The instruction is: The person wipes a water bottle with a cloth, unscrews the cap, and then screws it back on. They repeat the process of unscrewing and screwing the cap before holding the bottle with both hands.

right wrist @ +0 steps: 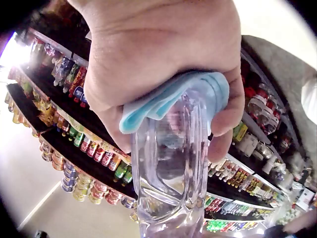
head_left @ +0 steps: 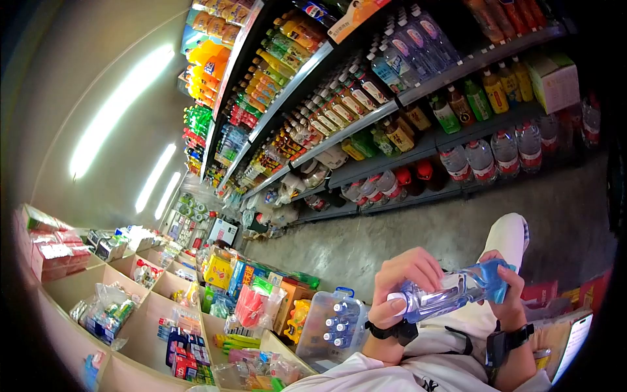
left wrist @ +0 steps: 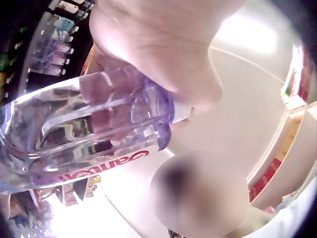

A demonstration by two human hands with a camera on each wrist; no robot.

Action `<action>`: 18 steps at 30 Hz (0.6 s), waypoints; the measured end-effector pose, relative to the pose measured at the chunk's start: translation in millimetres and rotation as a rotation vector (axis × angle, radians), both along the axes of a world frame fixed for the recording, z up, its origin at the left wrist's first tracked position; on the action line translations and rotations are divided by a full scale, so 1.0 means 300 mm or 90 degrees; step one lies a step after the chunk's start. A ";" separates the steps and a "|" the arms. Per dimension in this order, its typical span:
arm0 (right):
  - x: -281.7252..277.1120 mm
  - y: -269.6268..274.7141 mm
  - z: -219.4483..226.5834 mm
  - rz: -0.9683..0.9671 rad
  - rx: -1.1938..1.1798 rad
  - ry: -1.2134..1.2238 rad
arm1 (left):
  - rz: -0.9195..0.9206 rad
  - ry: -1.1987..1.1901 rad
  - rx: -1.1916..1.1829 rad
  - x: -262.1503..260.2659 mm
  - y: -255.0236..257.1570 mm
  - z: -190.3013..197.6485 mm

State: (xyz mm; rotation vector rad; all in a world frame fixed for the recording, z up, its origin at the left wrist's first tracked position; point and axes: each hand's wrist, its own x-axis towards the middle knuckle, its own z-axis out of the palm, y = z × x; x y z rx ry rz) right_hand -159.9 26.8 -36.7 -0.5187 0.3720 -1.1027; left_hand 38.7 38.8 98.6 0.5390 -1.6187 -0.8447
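Observation:
A clear plastic bottle (head_left: 450,295) of transparent liquid, tinted purple near its neck, lies tilted between both hands above the person's lap. My left hand (head_left: 406,281) grips it at the neck and white cap; in the left wrist view this hand (left wrist: 163,44) covers part of the cap, and red lettering shows along the bottle (left wrist: 59,129). At the other end, my right hand (head_left: 513,294) holds a folded light-blue cloth (head_left: 491,277) wrapped over the base. The right wrist view shows the fingers and thumb curled round the cloth (right wrist: 173,96), against the bottle (right wrist: 171,183).
A translucent plastic bin (head_left: 358,326) with several small white-capped bottles stands left of the lap. Wooden compartments (head_left: 147,320) of packaged goods extend to the left. Drink shelves (head_left: 366,121) line the far side across the grey floor (head_left: 418,228). A lit phone-like screen (head_left: 573,346) lies at right.

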 end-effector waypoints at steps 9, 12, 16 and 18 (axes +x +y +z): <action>0.003 -0.011 -0.051 0.005 0.009 -0.008 | -0.059 0.025 0.039 -0.019 0.005 0.015; 0.001 -0.020 -0.059 0.013 0.029 0.019 | -0.081 0.030 0.072 0.007 -0.001 0.007; -0.006 -0.015 -0.021 -0.002 0.011 0.065 | -0.073 0.047 0.080 0.006 -0.005 0.008; -0.007 -0.006 -0.022 -0.014 0.032 0.048 | -0.070 0.057 0.070 0.007 -0.010 0.001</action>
